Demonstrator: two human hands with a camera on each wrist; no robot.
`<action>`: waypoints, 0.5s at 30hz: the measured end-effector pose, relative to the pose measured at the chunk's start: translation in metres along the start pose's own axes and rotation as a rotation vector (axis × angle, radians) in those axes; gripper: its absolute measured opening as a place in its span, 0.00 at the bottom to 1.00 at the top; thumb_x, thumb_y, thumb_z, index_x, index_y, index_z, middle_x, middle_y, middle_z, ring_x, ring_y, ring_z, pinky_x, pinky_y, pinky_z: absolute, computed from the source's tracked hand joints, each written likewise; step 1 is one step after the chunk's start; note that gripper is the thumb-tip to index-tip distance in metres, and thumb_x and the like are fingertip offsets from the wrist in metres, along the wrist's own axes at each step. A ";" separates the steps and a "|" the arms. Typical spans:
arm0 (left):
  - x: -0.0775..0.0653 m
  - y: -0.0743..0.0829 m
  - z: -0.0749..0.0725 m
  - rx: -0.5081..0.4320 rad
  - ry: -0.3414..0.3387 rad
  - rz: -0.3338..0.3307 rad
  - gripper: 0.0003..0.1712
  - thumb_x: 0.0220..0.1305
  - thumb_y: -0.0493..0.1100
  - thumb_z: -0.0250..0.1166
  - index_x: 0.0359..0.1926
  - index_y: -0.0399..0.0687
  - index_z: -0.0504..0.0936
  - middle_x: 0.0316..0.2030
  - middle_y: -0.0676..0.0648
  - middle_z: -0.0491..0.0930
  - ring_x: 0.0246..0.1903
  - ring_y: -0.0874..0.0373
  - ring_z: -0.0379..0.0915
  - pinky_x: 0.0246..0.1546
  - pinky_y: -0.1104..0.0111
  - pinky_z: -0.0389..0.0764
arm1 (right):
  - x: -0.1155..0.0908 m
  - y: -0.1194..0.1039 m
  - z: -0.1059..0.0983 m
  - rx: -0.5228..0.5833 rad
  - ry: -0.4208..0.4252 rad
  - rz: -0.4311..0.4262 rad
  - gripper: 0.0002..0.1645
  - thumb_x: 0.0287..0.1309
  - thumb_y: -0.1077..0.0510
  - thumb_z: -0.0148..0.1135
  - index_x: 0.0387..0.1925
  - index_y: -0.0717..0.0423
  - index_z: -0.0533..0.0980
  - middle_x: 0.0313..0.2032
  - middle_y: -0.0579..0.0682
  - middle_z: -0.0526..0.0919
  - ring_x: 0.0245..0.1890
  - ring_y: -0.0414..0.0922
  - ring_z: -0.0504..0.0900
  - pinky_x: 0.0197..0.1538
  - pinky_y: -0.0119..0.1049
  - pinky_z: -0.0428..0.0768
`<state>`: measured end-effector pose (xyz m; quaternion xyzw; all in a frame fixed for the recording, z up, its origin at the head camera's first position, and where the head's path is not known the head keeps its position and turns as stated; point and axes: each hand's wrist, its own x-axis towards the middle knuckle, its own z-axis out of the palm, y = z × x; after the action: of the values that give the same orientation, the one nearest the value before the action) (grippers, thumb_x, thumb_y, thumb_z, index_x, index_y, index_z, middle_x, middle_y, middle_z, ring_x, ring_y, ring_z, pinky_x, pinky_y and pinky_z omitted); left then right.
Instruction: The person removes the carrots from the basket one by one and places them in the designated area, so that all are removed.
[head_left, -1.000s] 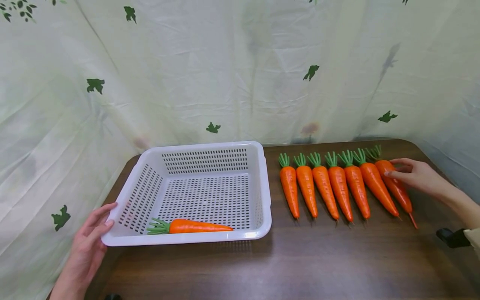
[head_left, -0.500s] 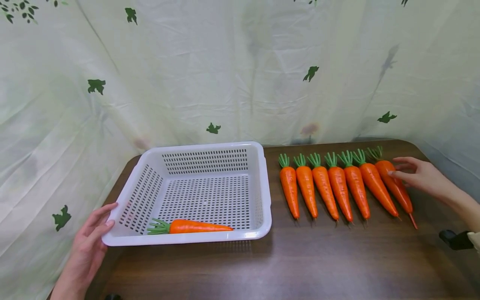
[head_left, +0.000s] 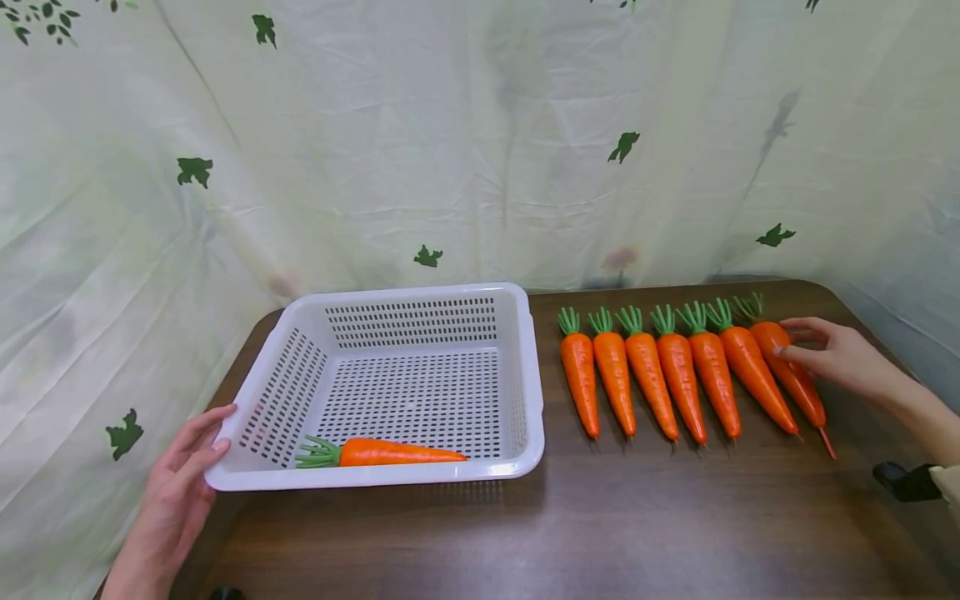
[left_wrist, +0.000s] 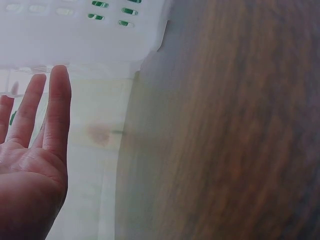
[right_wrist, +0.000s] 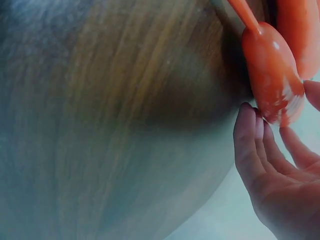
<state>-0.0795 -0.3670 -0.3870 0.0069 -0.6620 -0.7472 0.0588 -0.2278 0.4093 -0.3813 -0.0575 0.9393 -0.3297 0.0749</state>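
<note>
A white perforated plastic basket (head_left: 375, 477) stands on the left of the table. Inside it, along the front wall, lies one orange carrot (head_left: 390, 452) with green stems. My left hand (head_left: 176, 492) holds the basket's left rim near the front corner; in the left wrist view its fingers (left_wrist: 60, 107) stretch out straight toward the rim. To the right of the basket, several carrots lie in a row, stems to the back. My right hand (head_left: 843, 358) grips the rightmost carrot (head_left: 798, 383), thumb on its near side and fingers at its far side, partly hidden. This carrot has a long thin tip.
The brown wooden table (head_left: 600, 533) has rounded back corners. A pale curtain (head_left: 525, 167) with green leaf prints hangs behind and at both sides. The neighbouring carrot (head_left: 757, 379) lies right beside the one in my right hand.
My right hand shifted slightly right half a second ago and is now back against the rightmost carrot. The left hand, the basket and the carrots stay in place.
</note>
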 end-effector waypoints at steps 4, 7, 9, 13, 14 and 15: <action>-0.001 -0.001 0.000 -0.003 -0.001 -0.001 0.24 0.75 0.36 0.48 0.69 0.53 0.69 0.62 0.57 0.71 0.55 0.61 0.71 0.43 0.67 0.81 | -0.003 -0.006 0.000 -0.016 0.076 0.014 0.39 0.69 0.46 0.57 0.66 0.72 0.59 0.56 0.77 0.69 0.33 0.44 0.83 0.32 0.36 0.82; 0.000 -0.001 0.000 -0.003 -0.003 0.002 0.24 0.75 0.35 0.47 0.68 0.53 0.69 0.62 0.57 0.72 0.54 0.61 0.71 0.43 0.66 0.81 | -0.005 -0.016 0.001 -0.038 0.160 0.016 0.39 0.69 0.45 0.56 0.66 0.70 0.60 0.56 0.75 0.70 0.36 0.57 0.83 0.29 0.37 0.81; 0.000 -0.001 -0.001 0.003 0.003 0.000 0.24 0.75 0.36 0.48 0.69 0.53 0.69 0.62 0.57 0.71 0.54 0.61 0.71 0.43 0.66 0.81 | -0.007 -0.026 0.001 -0.053 0.200 0.004 0.38 0.69 0.45 0.57 0.66 0.68 0.61 0.56 0.74 0.71 0.38 0.61 0.82 0.28 0.35 0.80; 0.000 0.000 -0.001 0.019 0.017 -0.013 0.25 0.75 0.37 0.49 0.69 0.54 0.69 0.63 0.57 0.69 0.55 0.61 0.71 0.44 0.67 0.80 | -0.012 -0.047 0.001 -0.031 0.202 -0.032 0.37 0.68 0.45 0.59 0.67 0.64 0.62 0.58 0.71 0.72 0.39 0.48 0.84 0.30 0.34 0.81; 0.000 0.000 0.000 0.025 0.020 -0.017 0.25 0.75 0.37 0.49 0.69 0.55 0.68 0.64 0.57 0.69 0.55 0.61 0.70 0.44 0.68 0.80 | -0.014 -0.052 0.001 -0.015 0.191 -0.040 0.37 0.68 0.45 0.59 0.67 0.63 0.62 0.58 0.70 0.72 0.37 0.43 0.84 0.31 0.35 0.81; 0.000 0.001 0.000 0.031 0.020 -0.020 0.25 0.75 0.37 0.49 0.69 0.55 0.68 0.64 0.57 0.68 0.55 0.61 0.70 0.45 0.68 0.80 | -0.015 -0.057 0.001 -0.009 0.182 -0.049 0.37 0.67 0.45 0.60 0.67 0.62 0.62 0.58 0.69 0.72 0.36 0.35 0.82 0.31 0.35 0.81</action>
<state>-0.0798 -0.3669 -0.3863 0.0216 -0.6728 -0.7372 0.0579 -0.2092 0.3673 -0.3448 -0.0508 0.9421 -0.3309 -0.0191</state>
